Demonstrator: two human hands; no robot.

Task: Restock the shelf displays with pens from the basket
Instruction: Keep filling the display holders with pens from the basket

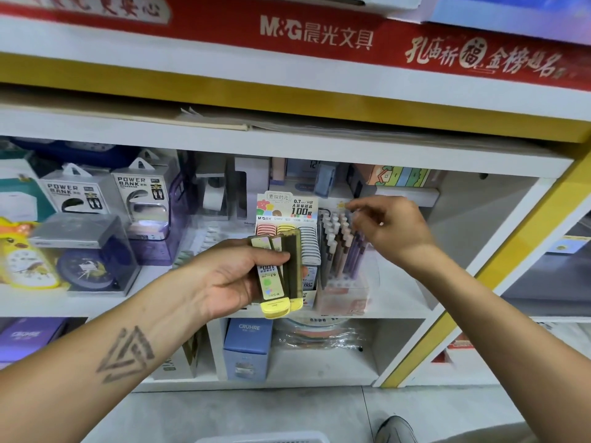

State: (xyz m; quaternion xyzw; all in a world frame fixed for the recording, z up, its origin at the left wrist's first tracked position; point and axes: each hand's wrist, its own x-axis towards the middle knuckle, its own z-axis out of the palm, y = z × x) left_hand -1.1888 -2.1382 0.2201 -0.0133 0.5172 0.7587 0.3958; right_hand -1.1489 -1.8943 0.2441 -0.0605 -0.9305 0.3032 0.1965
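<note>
Two flat lead cases [280, 270] sit gripped in left fingers [271, 256]; right fingers [356, 206] loosely curled, blurred, above pens [342, 244]

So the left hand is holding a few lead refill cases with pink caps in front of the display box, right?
Not quite. In the head view the left hand does hold a few lead refill cases in front of the display box, but their caps are yellow, not pink. The right hand hovers over the pen display beside it.
</note>
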